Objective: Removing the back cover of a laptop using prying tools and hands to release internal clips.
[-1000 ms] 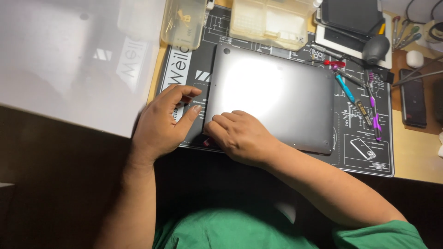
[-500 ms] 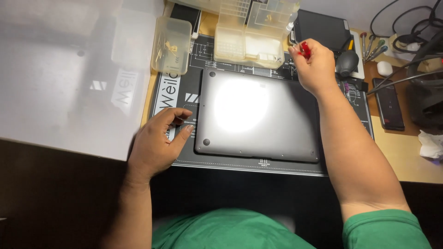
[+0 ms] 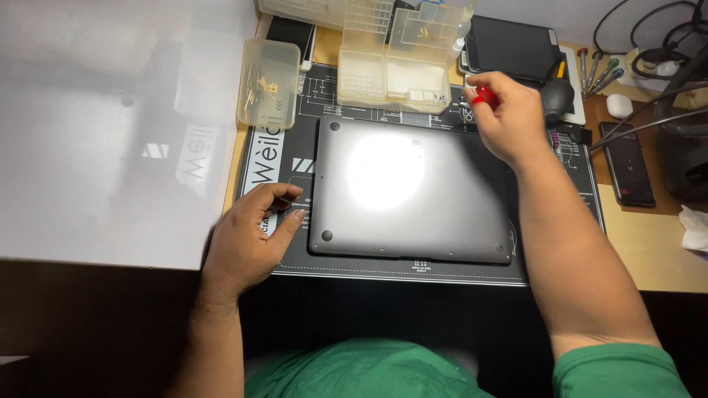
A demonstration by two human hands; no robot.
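A grey laptop [image 3: 413, 191] lies bottom-up on a black repair mat [image 3: 295, 110], with a bright glare on its middle. My left hand [image 3: 254, 236] rests on the mat just left of the laptop's near left corner, fingers loosely curled, a fingertip close to its edge, holding nothing that I can see. My right hand [image 3: 505, 118] hovers above the laptop's far right corner, pinching a small tool with a red handle [image 3: 484, 94]. The tool's tip is hidden by my fingers.
Clear plastic parts boxes [image 3: 394, 55] stand behind the laptop, and a smaller one [image 3: 269, 82] sits at the mat's left edge. Far right lie a tablet [image 3: 516, 48], a dust blower [image 3: 558, 96], screwdrivers [image 3: 597, 70], a dark phone [image 3: 627, 162] and cables. A frosted white sheet [image 3: 110, 125] covers the left.
My right hand left the laptop's near left corner, reached to the far right and now holds the red-handled tool over the far right corner. My left hand stayed beside the laptop.
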